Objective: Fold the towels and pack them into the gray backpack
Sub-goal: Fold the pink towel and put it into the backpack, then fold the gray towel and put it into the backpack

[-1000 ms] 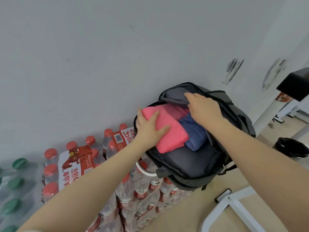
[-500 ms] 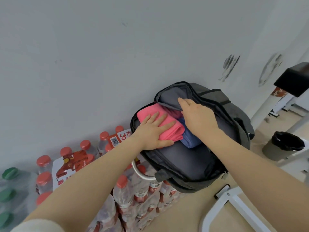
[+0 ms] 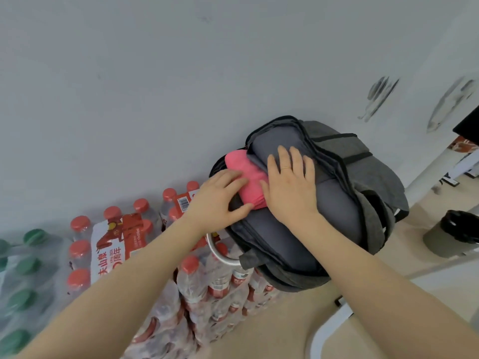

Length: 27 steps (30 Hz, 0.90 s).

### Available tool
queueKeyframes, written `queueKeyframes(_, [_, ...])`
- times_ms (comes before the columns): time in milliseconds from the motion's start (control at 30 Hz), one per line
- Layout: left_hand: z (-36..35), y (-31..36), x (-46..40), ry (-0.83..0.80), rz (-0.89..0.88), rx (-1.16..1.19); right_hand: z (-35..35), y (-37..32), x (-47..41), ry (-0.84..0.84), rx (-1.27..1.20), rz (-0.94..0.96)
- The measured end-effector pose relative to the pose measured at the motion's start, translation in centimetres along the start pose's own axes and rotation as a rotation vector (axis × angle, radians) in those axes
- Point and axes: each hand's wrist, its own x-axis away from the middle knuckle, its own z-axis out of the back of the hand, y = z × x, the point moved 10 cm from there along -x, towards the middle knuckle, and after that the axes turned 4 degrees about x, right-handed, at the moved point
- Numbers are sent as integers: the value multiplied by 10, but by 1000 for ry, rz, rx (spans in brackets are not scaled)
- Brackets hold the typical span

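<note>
Two hands on folded pink cloth towel (image 3: 247,181), half inside open gray fabric backpack (image 3: 363,177): left hand (image 3: 220,200) at 9 o'clock, fingers flat; right hand (image 3: 290,187) at 3 o'clock, fingers straight, flap pressed.

Two bare forearms reach in from the bottom of the frame, no sleeves showing. The right hand (image 3: 289,186) wears a thin gold ring (image 3: 286,168). The left hand (image 3: 220,200) wears nothing visible.

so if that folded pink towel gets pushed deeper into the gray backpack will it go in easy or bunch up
The folded pink towel looks soft, so it should probably compress. It may bunch where the left hand presses. The gray backpack flap looks floppy.
</note>
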Motion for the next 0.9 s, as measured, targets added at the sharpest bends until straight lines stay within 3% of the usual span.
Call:
queueKeyframes(167, [42, -32, 50, 87, 248, 35, 25, -70, 2, 19, -355, 228])
queueKeyframes(233, [55, -56, 90, 147, 414, 45, 31, -112, 7, -68, -504, 369])
queueKeyframes(500, [114, -70, 331, 354, 901, 5, 69, -296, 130, -249, -549, 993])
queueKeyframes(700, [146, 7, 552, 520, 1256, 8, 131, -415, 302, -306, -547, 1375])
queueKeyframes(900, [170, 154, 788, 646, 1676, -102, 211, -499, 534, -303, -578, 1754])
